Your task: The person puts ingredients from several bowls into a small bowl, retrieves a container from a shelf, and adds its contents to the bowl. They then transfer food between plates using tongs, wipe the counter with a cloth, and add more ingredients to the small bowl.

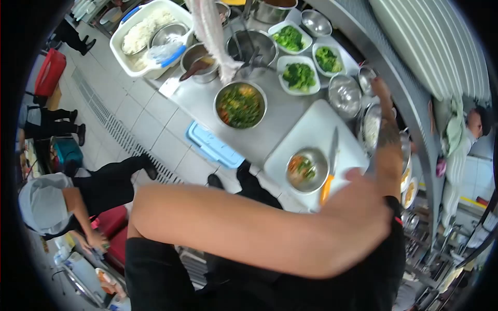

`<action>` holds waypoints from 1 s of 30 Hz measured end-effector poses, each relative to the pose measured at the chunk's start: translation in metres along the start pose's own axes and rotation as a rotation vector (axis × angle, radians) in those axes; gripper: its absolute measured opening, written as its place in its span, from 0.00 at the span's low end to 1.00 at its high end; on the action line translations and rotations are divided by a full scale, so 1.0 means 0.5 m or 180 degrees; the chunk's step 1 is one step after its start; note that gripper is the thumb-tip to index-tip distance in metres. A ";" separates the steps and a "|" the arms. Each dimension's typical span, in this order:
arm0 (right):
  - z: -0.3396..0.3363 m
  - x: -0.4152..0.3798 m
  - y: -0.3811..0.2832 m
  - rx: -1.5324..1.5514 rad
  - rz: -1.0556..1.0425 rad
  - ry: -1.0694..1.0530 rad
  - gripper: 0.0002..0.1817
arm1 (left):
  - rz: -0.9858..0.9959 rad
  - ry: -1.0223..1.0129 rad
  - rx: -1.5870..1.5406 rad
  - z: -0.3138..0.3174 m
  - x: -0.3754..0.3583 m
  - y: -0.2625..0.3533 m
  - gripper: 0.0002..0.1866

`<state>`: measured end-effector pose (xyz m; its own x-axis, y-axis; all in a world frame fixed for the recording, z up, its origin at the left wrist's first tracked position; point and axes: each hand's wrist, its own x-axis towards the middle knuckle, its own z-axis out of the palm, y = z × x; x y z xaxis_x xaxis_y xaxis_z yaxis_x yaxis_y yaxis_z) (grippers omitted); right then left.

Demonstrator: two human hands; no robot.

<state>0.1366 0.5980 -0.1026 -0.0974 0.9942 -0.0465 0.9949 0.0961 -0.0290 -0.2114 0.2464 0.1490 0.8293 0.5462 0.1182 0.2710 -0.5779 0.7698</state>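
Note:
My left forearm reaches across the view, and my left hand [358,199], blurred by motion, hovers beside the white cutting board [320,124]. Close by on the board lie an orange-handled knife [332,166] and a steel bowl [317,161] with chopped vegetables inside. My right hand [383,96] is stretched toward the back, its fingertips at the rim of a small steel bowl [367,81]; most of its fingers are hidden. An empty-looking steel bowl [344,96] sits just left of it. Another steel bowl [240,103] on the counter holds chopped greens and orange pieces.
White dishes of broccoli [299,76] stand behind the board. A white tub [127,49] with rice is at the back left. A metal shelf edge [410,103] runs along the right. A blue lid [213,145] shows below the counter. One co-worker [78,192] bends at left.

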 end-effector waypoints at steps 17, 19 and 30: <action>0.135 0.385 -0.184 0.0642 -0.0862 0.0261 0.25 | -0.3985 0.1837 -0.2002 0.283 -0.418 -0.202 0.18; 0.137 0.425 -0.261 0.0575 -0.1113 -0.0037 0.25 | -0.3996 0.1979 -0.1900 0.298 -0.403 -0.211 0.18; 0.309 0.648 -0.203 0.1627 0.0728 0.0170 0.38 | -0.4556 0.2191 -0.2016 0.367 -0.406 -0.210 0.16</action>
<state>0.0001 0.9026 -0.2689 0.1340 0.9893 -0.0583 0.8509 -0.1450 -0.5048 -0.3186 0.0850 -0.0707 -0.2783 0.6145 -0.7382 0.1922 0.7887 0.5840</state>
